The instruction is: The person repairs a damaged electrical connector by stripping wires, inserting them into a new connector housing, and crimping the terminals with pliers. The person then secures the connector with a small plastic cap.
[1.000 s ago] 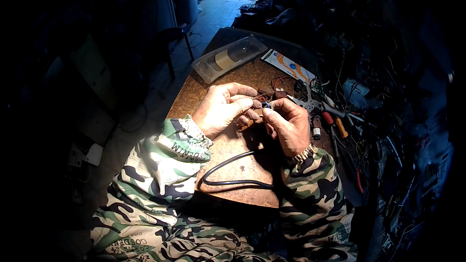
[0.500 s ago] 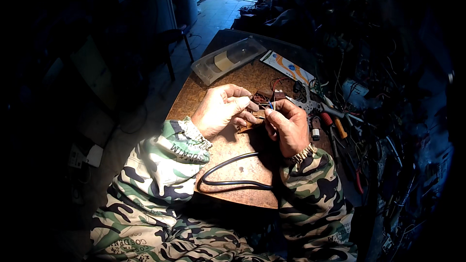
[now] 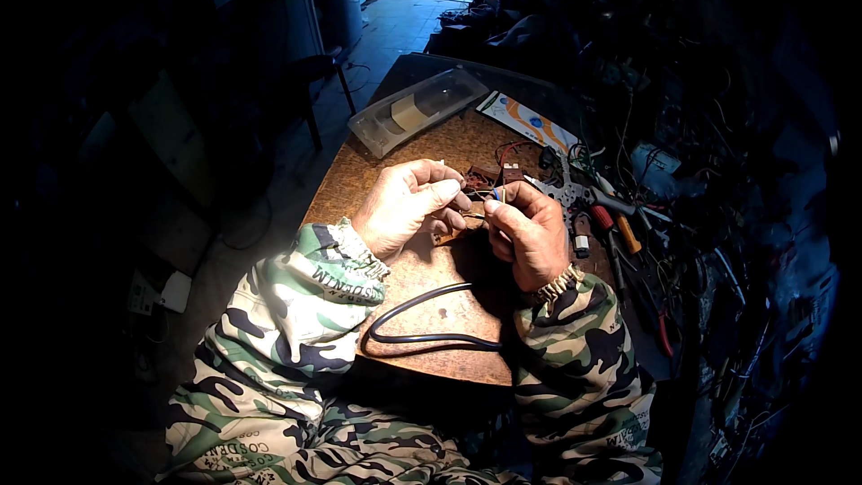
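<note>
My right hand (image 3: 532,235) pinches thin blue and yellowish wires (image 3: 500,195) between thumb and forefinger. Close on its left, my left hand (image 3: 404,205) has its thumb and forefinger pressed together; what they hold is too small to make out. A thin wire crosses the small gap between the hands. The black cable (image 3: 431,339) loops over the near part of the wooden table, its right end lost in shadow under my right wrist. Just beyond my fingertips lie dark red-brown plastic parts (image 3: 483,177), partly hidden by the hands.
A clear plastic tray (image 3: 382,135) holds a tan piece at the table's far left, beside a white-and-orange package (image 3: 530,121). Pliers or strippers (image 3: 567,189), a red-handled tool (image 3: 602,217), a yellow handle (image 3: 628,233) and tangled wires crowd the right side.
Both hands stay close together over the table with only small finger shifts. The whole view has moved slightly, so the table things sit a little further left.
</note>
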`<state>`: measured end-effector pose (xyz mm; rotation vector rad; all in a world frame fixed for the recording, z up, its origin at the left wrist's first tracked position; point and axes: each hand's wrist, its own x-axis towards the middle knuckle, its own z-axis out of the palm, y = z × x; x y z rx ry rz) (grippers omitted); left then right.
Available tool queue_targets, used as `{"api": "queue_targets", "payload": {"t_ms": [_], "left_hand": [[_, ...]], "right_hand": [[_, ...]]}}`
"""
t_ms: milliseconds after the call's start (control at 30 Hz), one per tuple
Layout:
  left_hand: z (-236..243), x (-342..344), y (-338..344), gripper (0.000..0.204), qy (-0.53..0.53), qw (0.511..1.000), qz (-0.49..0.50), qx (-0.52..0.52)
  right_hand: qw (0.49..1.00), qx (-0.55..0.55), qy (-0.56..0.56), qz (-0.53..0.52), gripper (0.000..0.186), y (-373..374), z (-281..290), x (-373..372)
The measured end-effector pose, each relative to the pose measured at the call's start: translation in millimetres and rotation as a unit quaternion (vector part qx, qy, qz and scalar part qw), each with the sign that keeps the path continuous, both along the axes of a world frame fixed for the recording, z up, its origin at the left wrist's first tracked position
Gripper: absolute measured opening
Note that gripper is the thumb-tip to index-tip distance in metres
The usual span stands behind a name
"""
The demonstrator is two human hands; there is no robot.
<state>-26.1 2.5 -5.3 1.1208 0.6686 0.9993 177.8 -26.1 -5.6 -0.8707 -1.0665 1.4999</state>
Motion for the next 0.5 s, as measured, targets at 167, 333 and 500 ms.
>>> {"api": "queue_targets", "payload": {"t_ms": [167,333,500], "left_hand": [[4,7,-6,0.026,-0.026,0.997,-0.039,-0.066],[1,9,-7,0.026,-0.017,0.998,-0.006,-0.057],[-3,8,-4,0.025,-0.008,0.999,-0.013,-0.039]], "right_hand": [[0.993,0.076,-0.055,-0.071,0.013,1,-8,-3],[0.988,0.096,-0.067,-0.104,0.014,2,-12,-6],[0.989,0.09,-0.065,-0.097,0.014,-1,-11,-4]]}}
